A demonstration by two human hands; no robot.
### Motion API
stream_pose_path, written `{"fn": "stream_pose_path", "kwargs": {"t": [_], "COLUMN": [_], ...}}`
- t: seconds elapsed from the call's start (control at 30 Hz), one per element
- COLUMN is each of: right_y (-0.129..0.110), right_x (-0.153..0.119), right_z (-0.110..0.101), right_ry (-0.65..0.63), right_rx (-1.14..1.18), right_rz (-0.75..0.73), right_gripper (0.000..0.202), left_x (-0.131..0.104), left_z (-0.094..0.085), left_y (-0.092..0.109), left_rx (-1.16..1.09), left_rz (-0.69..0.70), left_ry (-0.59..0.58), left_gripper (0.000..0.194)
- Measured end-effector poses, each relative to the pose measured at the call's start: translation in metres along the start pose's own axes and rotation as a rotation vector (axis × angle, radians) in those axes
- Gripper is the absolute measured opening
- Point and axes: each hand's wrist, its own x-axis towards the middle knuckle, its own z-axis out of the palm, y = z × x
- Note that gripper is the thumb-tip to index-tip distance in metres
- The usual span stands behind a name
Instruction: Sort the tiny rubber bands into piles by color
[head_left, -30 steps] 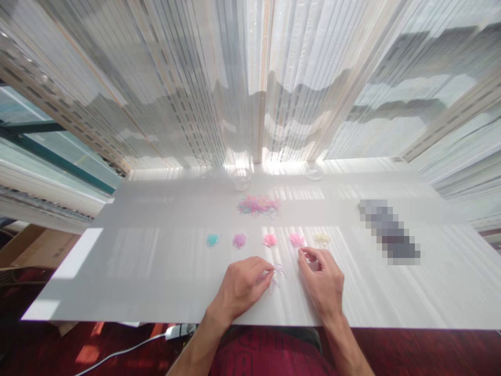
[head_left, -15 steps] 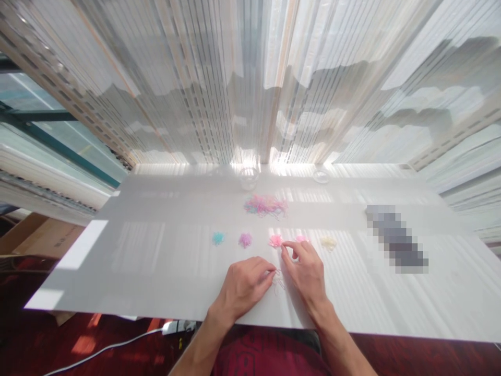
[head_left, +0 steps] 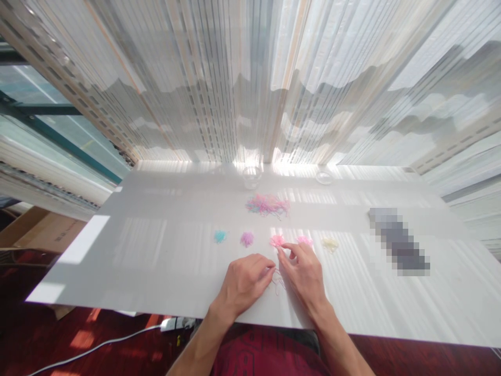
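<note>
My left hand point(head_left: 247, 282) is closed in a pinch near the table's front edge, with thin pale pink strands point(head_left: 278, 284) at its fingertips. My right hand point(head_left: 303, 272) has thumb and forefinger pressed together at the near edge of a coral-pink pile point(head_left: 277, 240); whatever lies between them is too small to name. In the same row are a teal pile point(head_left: 220, 236), a purple pile point(head_left: 247, 239), a pink pile point(head_left: 305, 241) partly behind my right hand, and a pale yellow pile point(head_left: 330, 244). Behind the row lies a larger mixed-colour heap of strands point(head_left: 268, 205).
On the white table point(head_left: 156, 271), a clear bowl point(head_left: 251, 178) and a clear round lid or dish point(head_left: 324, 178) stand at the back. A blurred dark object point(head_left: 399, 241) lies at the right. Below are a power strip point(head_left: 176, 324) and a cardboard box point(head_left: 49, 230).
My right fingertips have moved slightly left and closed together beside the coral-pink pile. My left hand keeps its pinch, almost unmoved. The view has shifted a little.
</note>
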Motion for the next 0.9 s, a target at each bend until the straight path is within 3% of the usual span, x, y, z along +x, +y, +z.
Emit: {"fn": "stream_pose_path", "kwargs": {"t": [0.33, 0.53, 0.9], "right_y": [0.006, 0.007, 0.008], "right_x": [-0.016, -0.016, -0.014], "right_z": [-0.015, -0.015, -0.017], "right_ry": [-0.029, -0.004, -0.027], "right_rx": [0.074, 0.107, 0.145], "right_rz": [0.057, 0.054, 0.094], "right_gripper": [0.026, 0.025, 0.025], "left_x": [0.016, 0.026, 0.026], "left_z": [0.007, 0.014, 0.011], "left_y": [-0.007, -0.007, -0.003], "left_rx": [0.18, 0.184, 0.176], "left_rz": [-0.102, -0.091, -0.091], "left_ry": [0.047, 0.05, 0.042], "left_gripper": [0.014, 0.016, 0.014]}}
